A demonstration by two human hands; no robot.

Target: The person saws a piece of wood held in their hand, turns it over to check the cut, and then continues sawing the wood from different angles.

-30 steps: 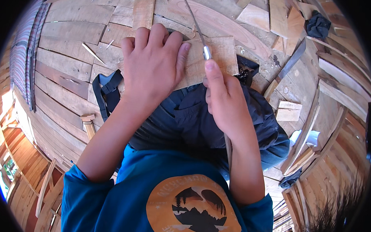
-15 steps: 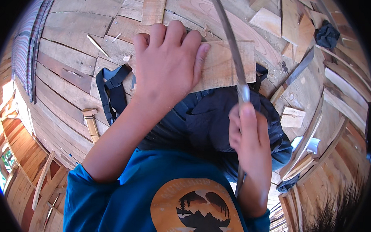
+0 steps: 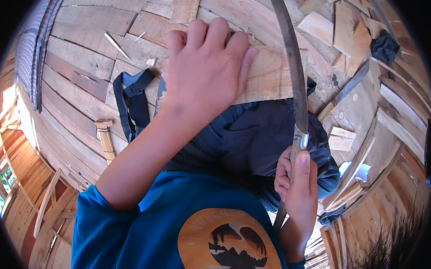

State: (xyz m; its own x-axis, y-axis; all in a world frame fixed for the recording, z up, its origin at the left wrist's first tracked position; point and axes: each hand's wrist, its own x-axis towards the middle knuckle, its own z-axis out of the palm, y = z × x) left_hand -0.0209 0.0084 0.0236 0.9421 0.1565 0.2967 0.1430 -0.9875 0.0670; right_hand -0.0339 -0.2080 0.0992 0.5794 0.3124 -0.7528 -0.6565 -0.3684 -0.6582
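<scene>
A flat, light wooden board [image 3: 268, 73] lies crosswise in front of my lap. My left hand [image 3: 204, 70] presses on its left part, fingers bent over the far edge and hiding that end. My right hand [image 3: 300, 181] is wrapped around the long handle of a curved saw [image 3: 299, 85]. Its narrow metal blade points away from me, with fine teeth along the left edge. The blade crosses over the board near its right end. Whether the teeth touch the wood I cannot tell.
Black straps [image 3: 133, 96] lie left of the board, and dark cloth [image 3: 260, 131] covers my lap. On the plank floor to the right rest a long flat blade [image 3: 354, 82], a small wood block [image 3: 341, 139] and several offcuts [image 3: 319, 28]. A striped cloth [image 3: 32, 52] hangs at far left.
My right hand has drawn the saw back toward me and slightly right, so its blade sits nearer the board's right end. The left hand still presses on the board.
</scene>
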